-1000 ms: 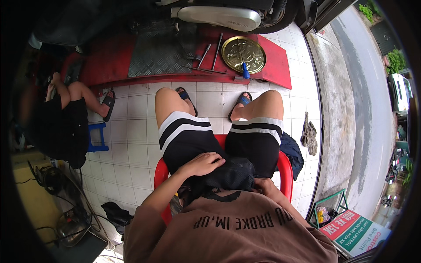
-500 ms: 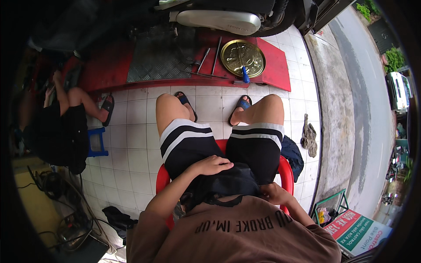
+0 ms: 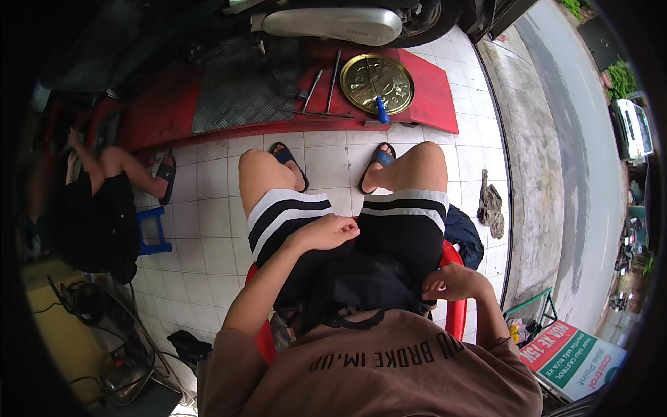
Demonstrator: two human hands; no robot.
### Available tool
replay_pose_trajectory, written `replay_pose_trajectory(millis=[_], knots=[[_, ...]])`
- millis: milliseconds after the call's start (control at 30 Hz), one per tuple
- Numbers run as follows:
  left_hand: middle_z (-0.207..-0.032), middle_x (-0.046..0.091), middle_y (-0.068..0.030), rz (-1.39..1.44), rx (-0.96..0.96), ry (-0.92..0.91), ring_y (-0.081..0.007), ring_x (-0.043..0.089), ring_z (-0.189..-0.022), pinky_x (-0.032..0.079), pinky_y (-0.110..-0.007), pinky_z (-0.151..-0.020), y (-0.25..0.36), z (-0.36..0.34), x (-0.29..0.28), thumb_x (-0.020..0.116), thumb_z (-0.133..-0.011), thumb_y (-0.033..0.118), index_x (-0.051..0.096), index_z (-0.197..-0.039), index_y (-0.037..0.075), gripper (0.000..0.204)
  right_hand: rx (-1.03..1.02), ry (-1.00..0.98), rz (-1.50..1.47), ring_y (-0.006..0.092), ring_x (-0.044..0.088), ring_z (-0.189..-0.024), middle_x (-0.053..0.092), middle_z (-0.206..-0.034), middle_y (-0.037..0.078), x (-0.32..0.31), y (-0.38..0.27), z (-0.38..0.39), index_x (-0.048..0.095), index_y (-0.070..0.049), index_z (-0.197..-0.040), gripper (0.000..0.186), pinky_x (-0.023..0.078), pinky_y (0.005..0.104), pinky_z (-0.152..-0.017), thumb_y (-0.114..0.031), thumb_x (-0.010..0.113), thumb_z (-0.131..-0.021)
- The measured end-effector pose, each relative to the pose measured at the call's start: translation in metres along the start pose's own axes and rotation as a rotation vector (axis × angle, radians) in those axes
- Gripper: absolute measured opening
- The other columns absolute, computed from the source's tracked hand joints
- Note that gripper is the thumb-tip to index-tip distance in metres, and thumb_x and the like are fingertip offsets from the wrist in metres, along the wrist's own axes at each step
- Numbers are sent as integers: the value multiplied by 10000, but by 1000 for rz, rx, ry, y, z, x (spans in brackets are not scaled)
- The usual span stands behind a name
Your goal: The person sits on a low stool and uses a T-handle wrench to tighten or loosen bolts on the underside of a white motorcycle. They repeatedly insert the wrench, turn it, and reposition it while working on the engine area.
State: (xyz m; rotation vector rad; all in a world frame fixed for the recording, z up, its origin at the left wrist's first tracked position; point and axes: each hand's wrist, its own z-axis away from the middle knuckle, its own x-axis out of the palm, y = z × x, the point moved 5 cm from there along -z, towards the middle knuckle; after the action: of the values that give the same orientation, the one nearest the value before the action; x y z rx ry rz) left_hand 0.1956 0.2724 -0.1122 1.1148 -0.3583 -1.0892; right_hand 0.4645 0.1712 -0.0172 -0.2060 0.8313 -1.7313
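My left hand [image 3: 328, 233] is over my left thigh, with its fingers loosely curled together and nothing seen in them. By my right hip, above the arm of the red plastic chair [image 3: 455, 320], my right hand [image 3: 455, 282] is bent inward. Its fingers curl toward the palm, and no object shows in them. Between my hands a black cloth or bag [image 3: 365, 285] lies in my lap, against the brown shirt [image 3: 389, 354]. I am seated in the chair, wearing black shorts with white bands.
Ahead is a red platform [image 3: 434, 97] with a round gold tray [image 3: 396, 82], a blue-handled screwdriver [image 3: 382, 111] and metal wrenches [image 3: 333, 83]. A motorcycle [image 3: 333, 26] stands above it. Left are a seated person [image 3: 90, 208] and blue stool [image 3: 153, 229]; right, a rag [image 3: 490, 208] and signboard [image 3: 577, 361].
My left hand has lifted forward off my lap, its fingers curling. My right hand has risen from beside my hip, up and outward. The view has shifted slightly.
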Motion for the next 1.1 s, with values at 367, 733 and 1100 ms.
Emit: replay_pose_trajectory(millis=[367,733,1100], knots=[[-1036,676,-236,-184,-282,588,-357,654,-1001,511,-433,-864,-57,-144,-249,593,-889,302,686,-1024,20,325,-277,580,158,252,701,-781,717,-828,123,-248,-109,-195,700,-44,-953,184,545,349,-746,-200,652,-869],[-1079,684,-163,-316,-745,866,-312,654,-1054,559,-395,-861,-129,-164,-275,590,-878,108,708,-1010,64,182,-273,722,131,205,706,-742,706,-773,123,-286,-72,-350,700,-14,-917,153,542,323,-684,-130,648,-831],[-987,701,-150,-379,-647,986,-311,677,-980,566,-382,-810,-135,-162,-276,625,-836,61,712,-942,62,138,-268,742,122,225,710,-730,707,-766,131,-283,-70,-351,711,-26,-901,138,548,329,-683,-124,658,-820]])
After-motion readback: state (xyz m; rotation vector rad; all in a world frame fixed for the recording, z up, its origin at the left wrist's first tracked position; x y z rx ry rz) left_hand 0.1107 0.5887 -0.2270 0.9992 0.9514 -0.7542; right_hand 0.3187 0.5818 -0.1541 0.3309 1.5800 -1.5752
